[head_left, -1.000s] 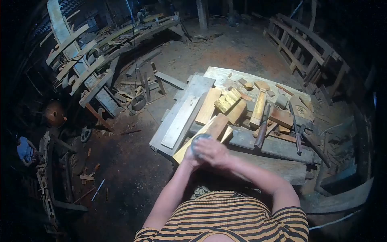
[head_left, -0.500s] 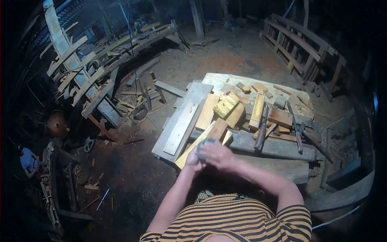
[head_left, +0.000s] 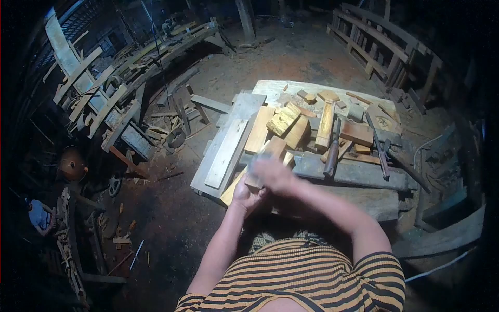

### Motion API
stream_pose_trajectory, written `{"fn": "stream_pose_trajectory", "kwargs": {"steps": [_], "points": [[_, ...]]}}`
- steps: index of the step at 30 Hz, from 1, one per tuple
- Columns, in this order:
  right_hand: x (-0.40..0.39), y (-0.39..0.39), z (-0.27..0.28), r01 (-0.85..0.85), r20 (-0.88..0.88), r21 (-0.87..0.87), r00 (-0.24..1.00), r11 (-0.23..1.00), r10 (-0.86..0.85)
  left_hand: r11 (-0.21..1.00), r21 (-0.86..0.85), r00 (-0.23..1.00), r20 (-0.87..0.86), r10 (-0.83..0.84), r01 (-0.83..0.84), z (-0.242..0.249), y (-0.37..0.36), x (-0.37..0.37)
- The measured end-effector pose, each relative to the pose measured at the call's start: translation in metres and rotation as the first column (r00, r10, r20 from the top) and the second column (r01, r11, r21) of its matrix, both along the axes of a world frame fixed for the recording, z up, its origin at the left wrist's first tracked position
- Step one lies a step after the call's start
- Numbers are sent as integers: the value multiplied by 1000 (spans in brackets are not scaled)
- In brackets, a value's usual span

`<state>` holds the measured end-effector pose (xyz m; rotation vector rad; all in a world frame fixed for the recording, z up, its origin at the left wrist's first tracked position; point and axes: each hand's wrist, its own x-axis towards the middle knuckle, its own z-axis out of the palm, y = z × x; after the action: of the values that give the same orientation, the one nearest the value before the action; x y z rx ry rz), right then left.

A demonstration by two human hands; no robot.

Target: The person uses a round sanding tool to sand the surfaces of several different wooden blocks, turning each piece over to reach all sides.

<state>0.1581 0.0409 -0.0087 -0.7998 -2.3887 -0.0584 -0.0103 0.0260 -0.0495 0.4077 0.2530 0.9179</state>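
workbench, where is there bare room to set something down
The pale plank, on the grey board left of the tan block, looks bare. So does the front board, between the grey beam and the right forearm. Wood blocks and chisels crowd the middle.

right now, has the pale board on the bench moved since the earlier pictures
No, the pale board lies in the same place against the wide grey plank under it.

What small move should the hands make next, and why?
Probably a short push of the right hand toward the far end of the wooden block. The left hand steadies the near end, the right is over the block with a blurred, greyish object, and the far end lies uncovered.
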Motion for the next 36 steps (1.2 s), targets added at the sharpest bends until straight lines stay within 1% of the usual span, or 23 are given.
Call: {"fn": "stream_pose_trajectory", "kwargs": {"steps": [1,2,3,5,7,8,11,13,15,17,19,21,22,24,25,27,29,30,31,32,33,35,36], "points": [[13,38,-27,99,-236,59,968,993,-82,993,-110,988,-151,29,-46,19,-7,4],[33,44,2,200,-317,-309,900,930,-298,983,-151,980,-187,72,-101,26,-9,7],[48,69,-10,326,-293,-535,794,780,-532,969,-189,967,-228,113,-157,29,-11,9],[72,76,6,329,-343,-590,725,737,-598,992,-51,945,-312,93,-114,22,-9,0],[76,61,26,253,-521,-409,723,877,-453,968,-186,959,-259,114,-166,40,-19,11],[74,51,32,295,-505,-403,718,866,-480,931,-257,933,-316,171,-257,54,-25,19],[51,0,63,199,-471,-394,795,897,-383,998,-57,984,-177,-13,3,17,-8,1],[32,-15,53,98,-273,-5,957,995,-96,979,-70,962,-213,174,-192,65,-26,28],[4,-49,52,-19,-210,17,977,1000,22,985,-21,945,-284,160,-173,44,-19,25],[-9,-69,39,-60,-129,32,990,998,64,968,205,960,-206,188,-145,-12,-4,13],[-7,-66,24,-49,-113,22,992,999,51,967,184,959,-189,210,-176,-9,-7,11],[0,-45,14,-112,-185,105,974,988,130,971,-40,957,-187,223,-234,-1,-12,10],[7,-24,15,-58,-134,180,987,982,83,960,-185,965,-198,173,-210,4,-7,15],[31,24,8,79,-217,155,975,985,-44,983,-146,989,-117,95,-111,-1,-2,7],[42,41,2,266,-219,-33,939,963,-266,992,-93,989,-131,67,-80,-6,2,3],[49,52,11,302,-263,-150,905,941,-333,983,-111,974,-188,122,-145,8,-4,15],[42,37,27,290,-346,-107,886,951,-309,967,-130,952,-249,180,-217,7,-2,12],[31,16,35,225,-307,149,936,963,-172,991,-102,992,-102,79,-89,-6,3,4],[18,2,26,131,-274,192,959,972,-75,998,-56,999,43,-33,36,-14,6,1],[9,-30,35,71,-109,176,993,982,-52,988,-139,998,-43,56,-61,-14,6,4],[4,-48,27,-64,-140,162,986,985,87,898,-277,919,-296,259,-342,35,-14,25],[2,-57,19,-128,-138,1,982,992,126,925,-256,938,-275,209,-281,28,-10,20],[8,-37,13,-98,-149,65,983,993,106,986,-164,999,-36,8,-13,3,2,8]]}}
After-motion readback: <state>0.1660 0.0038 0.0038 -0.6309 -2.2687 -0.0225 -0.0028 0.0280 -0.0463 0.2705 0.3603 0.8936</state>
